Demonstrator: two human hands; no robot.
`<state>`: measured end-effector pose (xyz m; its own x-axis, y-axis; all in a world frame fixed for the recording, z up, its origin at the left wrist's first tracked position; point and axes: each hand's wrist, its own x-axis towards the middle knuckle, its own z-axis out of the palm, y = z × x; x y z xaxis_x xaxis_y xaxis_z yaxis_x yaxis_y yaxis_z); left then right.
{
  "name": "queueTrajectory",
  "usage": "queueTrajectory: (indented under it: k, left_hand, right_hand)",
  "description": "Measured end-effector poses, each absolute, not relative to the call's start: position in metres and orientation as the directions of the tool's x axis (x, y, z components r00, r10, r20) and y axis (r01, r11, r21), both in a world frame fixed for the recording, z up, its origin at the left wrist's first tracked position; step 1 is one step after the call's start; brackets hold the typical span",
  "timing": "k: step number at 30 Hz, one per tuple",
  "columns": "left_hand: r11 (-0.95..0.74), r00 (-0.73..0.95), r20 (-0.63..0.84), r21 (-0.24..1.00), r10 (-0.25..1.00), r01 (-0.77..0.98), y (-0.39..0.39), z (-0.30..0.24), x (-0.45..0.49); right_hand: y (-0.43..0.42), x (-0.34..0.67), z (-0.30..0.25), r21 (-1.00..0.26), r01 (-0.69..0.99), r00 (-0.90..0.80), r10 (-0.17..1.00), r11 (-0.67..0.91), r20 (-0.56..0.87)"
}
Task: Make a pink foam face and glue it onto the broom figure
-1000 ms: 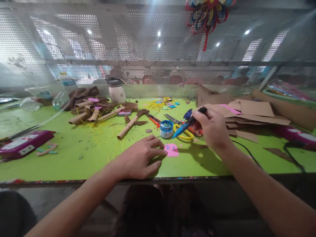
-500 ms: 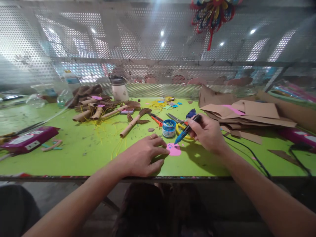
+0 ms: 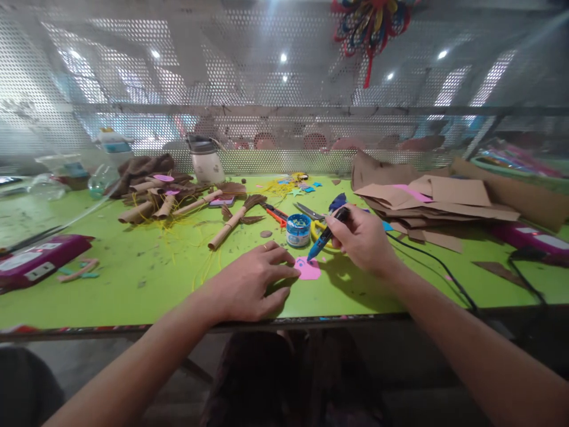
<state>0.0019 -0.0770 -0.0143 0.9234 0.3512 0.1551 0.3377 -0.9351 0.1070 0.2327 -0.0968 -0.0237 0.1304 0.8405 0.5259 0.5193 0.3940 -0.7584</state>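
A small pink piece of paper point(image 3: 310, 273) with blue marks lies flat near the table's front edge. My left hand point(image 3: 255, 281) rests on the green table, fingers spread, its fingertips on the paper's left edge. In my right hand point(image 3: 367, 240) is a blue marker point(image 3: 318, 244) with a black rear end, tilted, its tip at the paper's upper edge. Just behind the paper stands an uncapped jar of blue paint point(image 3: 297, 231). Scissors point(image 3: 309, 212) with yellow handles lie beside it, partly hidden by my right hand, and an orange-and-black craft knife point(image 3: 276, 214) lies left of them.
Brown paper sheets point(image 3: 440, 204) are piled at the right, by a black cable point(image 3: 435, 261). Brown paper rolls point(image 3: 229, 228) and yellow strings lie left of centre. A jug point(image 3: 207, 161) stands at the back, before a perforated screen point(image 3: 267, 130). A purple power strip point(image 3: 42, 261) sits far left.
The whole view has shifted slightly, so things appear further left. The marker stays in my right hand with its tip at the pink paper; my left hand keeps its place on the paper's edge.
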Motion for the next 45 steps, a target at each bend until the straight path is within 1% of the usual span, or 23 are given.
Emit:
queueTrajectory:
  k: [19, 25, 33, 45]
  left_hand:
    - [-0.936, 0.919, 0.182, 0.112, 0.349, 0.333, -0.0761, -0.0155, 0.0019]
    - [-0.933, 0.919, 0.169, 0.113, 0.356, 0.341, -0.0765, -0.0149, 0.0020]
    - [-0.933, 0.917, 0.179, 0.121, 0.356, 0.339, -0.0763, -0.0146, 0.0014]
    - [-0.933, 0.919, 0.163, 0.110, 0.358, 0.343, -0.0766, -0.0147, 0.0009]
  right_hand:
    - [-0.0939, 0.2347, -0.0277, -0.754, 0.523, 0.117, 0.843, 0.397, 0.525]
    - [-0.0943, 0.2336, -0.0266, -0.757, 0.528, 0.117, 0.849, 0.386, 0.515]
    - [-0.0954, 0.2343, -0.0253, -0.747, 0.539, 0.142, 0.832, 0.389, 0.536]
    - [-0.0937, 0.2325, -0.0273, -0.739, 0.547, 0.126, 0.834, 0.393, 0.537]
